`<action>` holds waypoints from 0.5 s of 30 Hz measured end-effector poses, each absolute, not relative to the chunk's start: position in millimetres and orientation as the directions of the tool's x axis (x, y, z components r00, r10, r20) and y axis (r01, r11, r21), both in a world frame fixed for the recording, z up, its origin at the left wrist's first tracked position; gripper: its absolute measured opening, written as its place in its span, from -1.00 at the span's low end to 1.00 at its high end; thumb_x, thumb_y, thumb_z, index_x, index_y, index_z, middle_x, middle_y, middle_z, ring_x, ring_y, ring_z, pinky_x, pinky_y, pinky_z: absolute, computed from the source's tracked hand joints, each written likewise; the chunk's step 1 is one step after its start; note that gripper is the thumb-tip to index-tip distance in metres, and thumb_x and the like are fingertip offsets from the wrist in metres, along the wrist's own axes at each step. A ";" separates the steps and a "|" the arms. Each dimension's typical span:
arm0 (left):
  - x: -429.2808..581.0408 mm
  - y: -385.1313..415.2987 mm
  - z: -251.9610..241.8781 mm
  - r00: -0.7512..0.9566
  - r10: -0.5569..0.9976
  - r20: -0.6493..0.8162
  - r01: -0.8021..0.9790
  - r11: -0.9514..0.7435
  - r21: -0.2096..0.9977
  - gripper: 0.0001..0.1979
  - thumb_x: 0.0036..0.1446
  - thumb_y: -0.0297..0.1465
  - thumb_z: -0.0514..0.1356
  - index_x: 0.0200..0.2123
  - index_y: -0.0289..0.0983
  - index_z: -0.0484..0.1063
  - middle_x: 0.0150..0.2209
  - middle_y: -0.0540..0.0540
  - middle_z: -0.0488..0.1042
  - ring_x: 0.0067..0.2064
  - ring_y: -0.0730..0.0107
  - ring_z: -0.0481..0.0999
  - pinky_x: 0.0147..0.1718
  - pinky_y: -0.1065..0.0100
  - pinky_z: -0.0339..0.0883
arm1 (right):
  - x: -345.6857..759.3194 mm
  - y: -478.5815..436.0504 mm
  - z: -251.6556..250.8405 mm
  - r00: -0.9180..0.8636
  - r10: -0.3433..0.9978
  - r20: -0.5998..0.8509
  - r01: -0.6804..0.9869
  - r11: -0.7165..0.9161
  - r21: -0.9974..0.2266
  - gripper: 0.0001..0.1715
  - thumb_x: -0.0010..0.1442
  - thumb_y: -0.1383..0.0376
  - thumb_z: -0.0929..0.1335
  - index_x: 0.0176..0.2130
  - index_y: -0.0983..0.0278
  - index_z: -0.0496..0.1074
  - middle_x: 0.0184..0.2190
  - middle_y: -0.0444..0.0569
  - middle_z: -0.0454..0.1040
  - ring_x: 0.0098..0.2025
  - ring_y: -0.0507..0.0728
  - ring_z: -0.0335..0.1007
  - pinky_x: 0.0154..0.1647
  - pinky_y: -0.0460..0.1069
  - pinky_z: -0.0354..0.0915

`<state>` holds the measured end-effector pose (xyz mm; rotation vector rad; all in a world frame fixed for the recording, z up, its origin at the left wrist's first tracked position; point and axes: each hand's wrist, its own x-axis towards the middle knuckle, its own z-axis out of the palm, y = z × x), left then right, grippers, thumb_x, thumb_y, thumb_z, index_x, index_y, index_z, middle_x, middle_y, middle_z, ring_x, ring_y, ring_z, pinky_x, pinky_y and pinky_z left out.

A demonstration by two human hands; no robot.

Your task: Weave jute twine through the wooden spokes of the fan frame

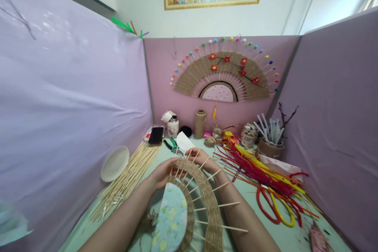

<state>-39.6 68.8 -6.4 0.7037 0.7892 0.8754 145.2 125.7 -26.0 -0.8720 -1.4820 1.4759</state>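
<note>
A half-made woven fan point(206, 189) stands tilted in front of me, with twine woven in a band over thin wooden sticks that poke out past its edge. Its half-round centre point(171, 214) is covered in light blue cloth with a yellow flower print. My left hand point(163, 172) is closed on the fan's far end, its fingers partly behind the weave. At the same end, my right hand point(203, 160) grips the band from the outer side among the stick tips; some of its fingers are hidden. Loose brown twine point(146, 222) lies beneath, near my left forearm.
Bamboo sticks point(130, 177) and a pale dish point(115, 164) lie left. Green-handled pliers point(169, 144), a twine spool point(200, 124) and a phone point(156, 135) sit behind. Pipe cleaners point(260, 169) and scissors point(274, 206) are right. A finished fan point(191, 73) hangs on the back panel.
</note>
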 end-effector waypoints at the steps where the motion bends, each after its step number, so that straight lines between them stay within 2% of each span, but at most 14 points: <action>1: -39.2 73.7 -5.6 0.386 0.869 -0.309 -0.405 0.460 0.790 -0.77 0.14 -0.37 0.16 -0.18 -0.38 0.46 -0.32 -0.18 0.58 -0.33 0.29 0.57 -0.22 0.29 0.41 | 144.9 125.7 -25.9 -0.413 0.905 0.102 -0.082 0.075 -0.994 -0.63 -0.22 0.19 0.52 -0.38 0.31 0.46 -0.48 -0.11 0.47 -0.44 0.03 0.33 -0.34 -0.04 0.24; 4: -38.0 83.9 -6.3 0.377 0.853 -0.361 -0.411 0.504 0.760 -0.81 0.14 -0.39 0.16 -0.21 -0.38 0.45 -0.40 -0.12 0.56 -0.40 0.35 0.55 -0.28 0.33 0.40 | 140.5 127.1 -26.0 -0.446 0.887 0.118 -0.063 0.100 -0.993 -0.66 -0.21 0.20 0.50 -0.39 0.32 0.46 -0.45 -0.09 0.48 -0.42 0.04 0.34 -0.33 -0.04 0.25; 7: -36.3 87.1 -8.6 0.377 0.824 -0.423 -0.387 0.556 0.736 -0.84 0.08 -0.42 0.20 -0.27 -0.39 0.43 -0.44 -0.11 0.55 -0.45 0.38 0.53 -0.33 0.36 0.38 | 137.4 128.5 -30.3 -0.430 0.895 0.115 -0.013 0.122 -0.992 -0.67 -0.21 0.17 0.49 -0.44 0.32 0.43 -0.54 -0.12 0.42 -0.49 0.02 0.28 -0.41 -0.05 0.22; 10: -38.8 87.4 -11.7 0.443 0.821 -0.361 -0.390 0.539 0.747 -0.78 -0.01 -0.46 0.27 -0.23 -0.35 0.42 -0.36 -0.12 0.57 -0.39 0.33 0.55 -0.30 0.33 0.37 | 153.4 127.6 -32.7 -0.399 0.911 0.105 0.093 0.154 -0.984 -0.66 -0.23 0.17 0.47 -0.43 0.32 0.43 -0.54 -0.12 0.41 -0.53 0.03 0.27 -0.46 -0.04 0.22; 13: -46.2 88.3 -17.6 0.456 0.827 -0.330 -0.394 0.520 0.758 -0.71 -0.07 -0.44 0.31 -0.23 -0.34 0.41 -0.29 -0.15 0.57 -0.34 0.31 0.56 -0.29 0.34 0.36 | 188.9 129.0 -4.3 -0.245 0.965 0.097 0.228 0.155 -0.961 -0.69 -0.23 0.18 0.43 -0.40 0.27 0.46 -0.48 -0.07 0.47 -0.54 0.07 0.31 -0.51 -0.01 0.24; 15: -51.1 88.6 -24.0 0.438 0.830 -0.344 -0.358 0.513 0.781 -0.72 -0.12 -0.45 0.31 -0.26 -0.36 0.42 -0.31 -0.16 0.57 -0.36 0.32 0.55 -0.32 0.35 0.35 | 206.1 134.8 50.0 -0.050 0.968 0.246 0.326 0.248 -0.912 -0.80 -0.16 0.14 0.38 -0.51 0.22 0.43 -0.59 -0.07 0.42 -0.57 0.12 0.32 -0.53 0.02 0.23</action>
